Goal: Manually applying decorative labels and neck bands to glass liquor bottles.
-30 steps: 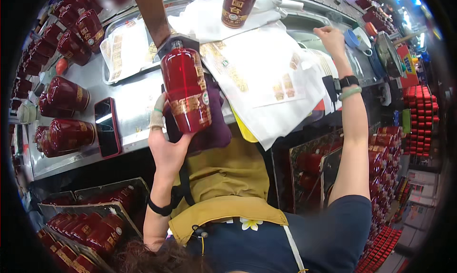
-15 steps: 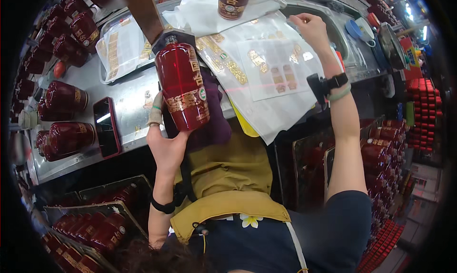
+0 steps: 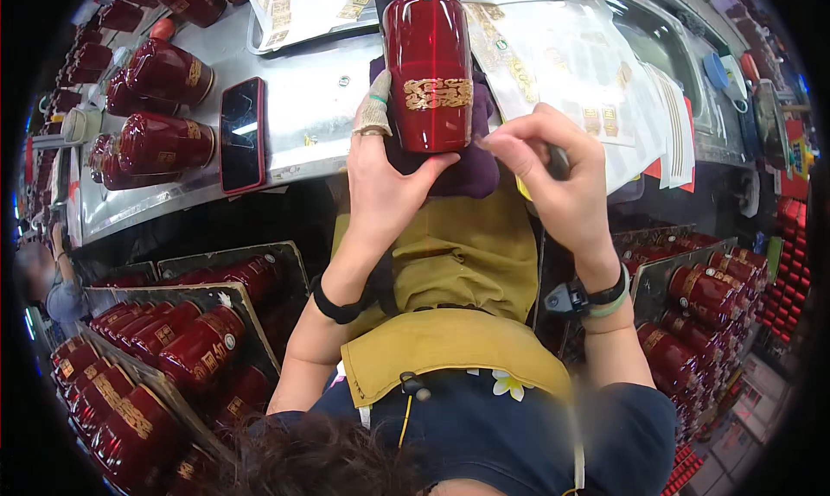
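A glossy dark red bottle (image 3: 430,51) with a gold ornament band lies on a folded purple cloth (image 3: 475,174) at the bench edge, its base toward me. My left hand (image 3: 383,181) grips it by the lower left side, thumb against the base. A pale wrap covers one left finger. Just off the bottle's lower right edge, my right hand (image 3: 558,168) is closed in a pinch; what its fingertips hold is too small to make out. Right of the bottle are white backing sheets (image 3: 553,42) with gold decals.
A dark phone with a red edge (image 3: 243,133) lies on the metal bench (image 3: 303,107), beside several red bottles (image 3: 169,142) at left. Crates of red bottles (image 3: 203,345) stand below on both sides. A sink (image 3: 661,38) is at far right.
My right hand has come from the decal sheets to the bottle's lower right. The bottle has been turned, so its gold lettering and round green-white mark no longer show. The view has shifted.
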Action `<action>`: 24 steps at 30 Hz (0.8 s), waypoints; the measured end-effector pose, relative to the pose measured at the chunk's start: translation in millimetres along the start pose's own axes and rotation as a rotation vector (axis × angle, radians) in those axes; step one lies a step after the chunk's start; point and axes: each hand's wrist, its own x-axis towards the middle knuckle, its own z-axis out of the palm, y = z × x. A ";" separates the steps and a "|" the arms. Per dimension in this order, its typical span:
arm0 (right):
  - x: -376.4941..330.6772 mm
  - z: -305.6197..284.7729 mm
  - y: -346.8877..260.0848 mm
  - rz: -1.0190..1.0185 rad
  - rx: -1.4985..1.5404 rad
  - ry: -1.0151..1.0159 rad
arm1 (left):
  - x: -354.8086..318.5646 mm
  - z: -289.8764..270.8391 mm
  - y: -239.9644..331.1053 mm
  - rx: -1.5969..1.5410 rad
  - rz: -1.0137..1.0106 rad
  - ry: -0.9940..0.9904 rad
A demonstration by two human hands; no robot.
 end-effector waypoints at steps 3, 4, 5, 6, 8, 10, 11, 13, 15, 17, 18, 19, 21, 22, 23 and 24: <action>0.5 15.5 0.8 -0.047 0.069 -0.018 | -7.4 -10.2 -0.8 -0.141 -0.013 -0.054; 1.4 19.8 4.6 -0.049 0.072 -0.020 | -9.3 -13.7 -1.0 -0.260 -0.042 -0.083; 2.6 23.9 9.8 0.029 0.110 -0.011 | -10.7 -15.9 -1.1 -0.373 -0.086 -0.118; 2.1 25.3 14.8 0.152 0.135 0.000 | -11.6 -16.6 -1.0 -0.474 -0.126 -0.112; -1.7 25.0 24.0 0.146 0.142 0.012 | -13.0 -14.3 -0.2 -0.568 -0.188 -0.092; -5.0 22.5 32.3 0.167 0.068 0.039 | -12.7 -7.4 0.3 -0.689 -0.271 -0.052; -7.2 22.0 35.3 0.166 0.072 0.023 | -12.4 -4.0 0.3 -0.689 -0.273 -0.053; -9.5 21.2 39.8 0.191 0.122 0.056 | -11.7 1.1 -0.3 -0.566 -0.222 -0.026; -9.8 22.6 42.7 0.199 0.179 0.063 | -12.1 2.9 -0.8 -0.543 -0.210 -0.028; -9.1 26.0 44.6 0.207 0.236 0.074 | -13.4 3.0 -0.7 -0.567 -0.211 -0.034; -8.9 27.8 45.0 0.245 0.241 0.056 | -14.2 2.7 -0.4 -0.564 -0.204 -0.038; -8.7 29.9 45.5 0.286 0.250 0.048 | -15.2 2.5 0.1 -0.583 -0.225 -0.036; -8.1 34.4 46.3 0.284 0.216 0.053 | -16.4 1.7 1.2 -0.600 -0.248 -0.037; -7.6 36.3 46.8 0.289 0.225 0.069 | -16.6 1.5 1.7 -0.615 -0.248 -0.033; -7.4 37.5 47.2 0.287 0.235 0.084 | -16.7 1.1 2.0 -0.627 -0.245 -0.032; -7.2 38.6 47.7 0.292 0.234 0.083 | -16.6 0.9 2.1 -0.630 -0.247 -0.028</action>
